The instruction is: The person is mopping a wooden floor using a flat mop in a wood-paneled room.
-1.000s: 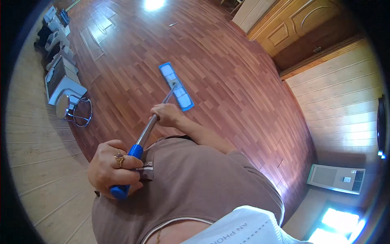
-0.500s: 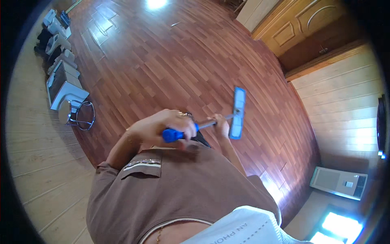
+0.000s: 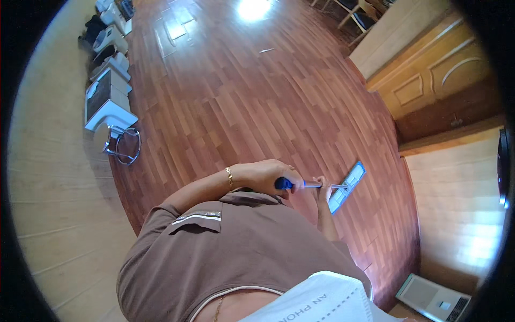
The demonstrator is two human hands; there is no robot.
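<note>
Mop (image 3: pixel 347 188), from where I stand, has the left hand (image 3: pixel 276 176) curled round its blue end grip (image 3: pixel 281 183) and the right hand (image 3: pixel 323 190) closed round the shaft (image 3: pixel 311 185) nearer the flat head (image 3: pixel 355 176), which lies on the wooden floor (image 3: pixel 236 107), ahead and to the right of the person (image 3: pixel 252 241).

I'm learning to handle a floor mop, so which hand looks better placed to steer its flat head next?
Probably the right hand: it grips the pole nearer the flat head, while the left hand holds the blue grip at the opposite end.
</note>
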